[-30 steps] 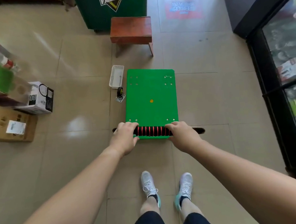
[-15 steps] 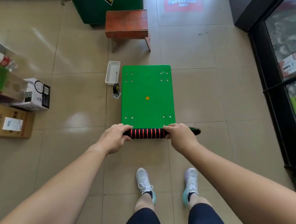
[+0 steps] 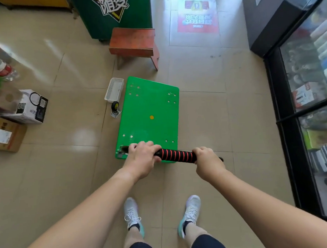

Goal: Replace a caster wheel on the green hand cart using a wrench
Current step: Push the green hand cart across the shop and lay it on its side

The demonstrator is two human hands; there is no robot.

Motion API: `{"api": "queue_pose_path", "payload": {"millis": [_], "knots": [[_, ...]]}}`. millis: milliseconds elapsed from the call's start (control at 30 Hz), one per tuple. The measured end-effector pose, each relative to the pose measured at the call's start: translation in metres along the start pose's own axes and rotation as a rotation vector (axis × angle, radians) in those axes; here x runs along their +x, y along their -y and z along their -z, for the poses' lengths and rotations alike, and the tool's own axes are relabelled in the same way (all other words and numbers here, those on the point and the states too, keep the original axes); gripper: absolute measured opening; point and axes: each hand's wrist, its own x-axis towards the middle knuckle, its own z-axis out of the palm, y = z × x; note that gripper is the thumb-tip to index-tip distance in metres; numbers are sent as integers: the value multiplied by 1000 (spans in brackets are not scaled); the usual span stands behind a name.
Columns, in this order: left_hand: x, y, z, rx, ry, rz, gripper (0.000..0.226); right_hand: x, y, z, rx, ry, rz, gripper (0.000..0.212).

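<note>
Green hand cart [image 3: 149,120] on floor [image 3: 66,167], deck up, handle [image 3: 176,155] held two-handed.
Left grip [image 3: 141,159] and right grip [image 3: 208,162] curl round the striped bar's ends; loose caster wheel [image 3: 115,108] and white basket [image 3: 114,89] just beside cart's left edge.

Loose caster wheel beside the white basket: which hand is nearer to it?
Left. The left hand grips the handle at its left end, nearest the caster wheel beside the green cart; the right hand grips the far end.
</note>
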Motion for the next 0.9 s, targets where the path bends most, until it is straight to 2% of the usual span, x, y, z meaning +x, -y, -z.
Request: {"api": "queue_pose_path", "payload": {"millis": [133,300,433,500,600,667,767,833,900], "knots": [[18,-77,-18,22,-14,-6,29,-6,-26,10,153,-39,69,57],[31,-134,-38,-1,45,-42,36,-9,-65,9,233,-72,116,40],[28,-121,-40,-172,-13,-173,59,-7,-93,8,237,-106,168,36],[28,-97,-42,-207,-43,-143,65,-5,-100,5,245,-133,151,34],[35,-59,-48,-258,-11,-63,51,-9,-114,-1,259,-130,80,36],[45,-50,-57,-304,54,-98,37,-12,-126,-2,259,-121,16,37],[62,-69,-70,-325,81,-177,30,-14,-136,5,185,-64,-102,37],[70,-90,-80,-304,72,-206,31,-14,-128,11,130,-56,-84,51],[78,-113,-89,-263,75,-244,35,-12,-111,10,115,-79,14,69]]}}
